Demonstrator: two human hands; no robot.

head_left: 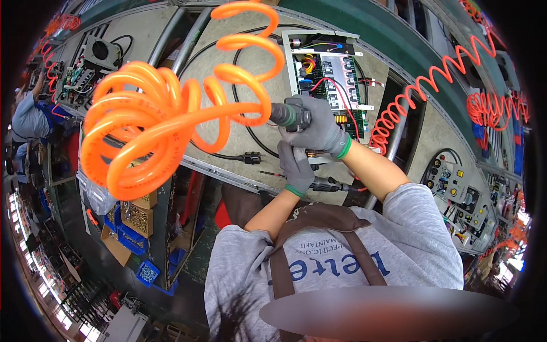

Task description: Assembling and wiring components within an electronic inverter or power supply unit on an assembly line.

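My right hand [320,126], in a grey glove with a green cuff, is wrapped round a dark air screwdriver [282,115]. An orange coiled air hose [137,122] runs from the tool and fills much of the left. Just below it my left hand [297,168], gloved the same way, has its fingers drawn together at the near edge of an open metal chassis [289,62]; what they hold, if anything, is hidden. Inside the chassis lie a green circuit board [361,77], red and yellow wires and a pale plate. The screwdriver's tip cannot be seen.
A second black driver [329,185] lies by the bench's near edge, behind my left hand. A black power plug [250,158] rests left of the chassis. Blue bins [132,239] of small parts stand lower left. Red coiled hose [399,108] hangs right. Another person [33,117] is far left.
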